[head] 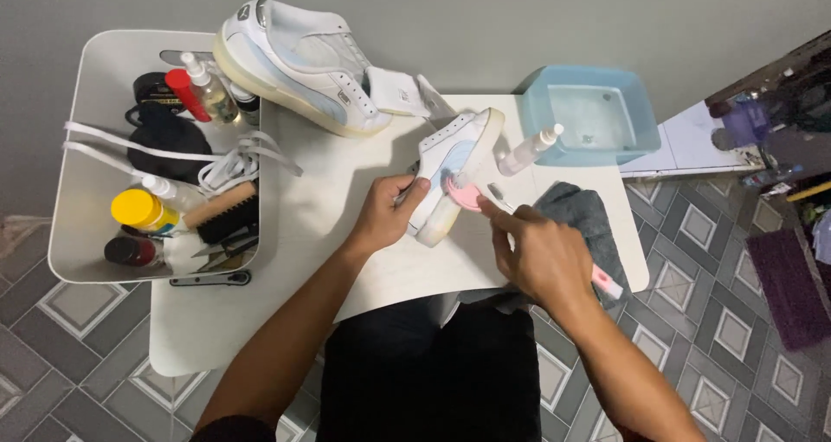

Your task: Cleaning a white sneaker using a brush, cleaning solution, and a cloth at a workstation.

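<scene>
Here, right hand (544,256) clamped on pink brush (467,194), head pressed to shoe (454,172) side. Left hand (387,212) grips shoe on edge, mid-table (346,260), sidewall exposed. Farther: spray bottle (530,150), basin (589,113), second shoe (299,65); tray (82,225) far left.

This looks like a room in a home used as a small shoe-cleaning corner. A low white tabletop (363,269) stands against a plain grey wall (485,18) on a patterned tiled floor (710,260). A purple mat (788,286) lies at the right, and a white tray (86,225) of bottles and brushes sits at the left.
</scene>
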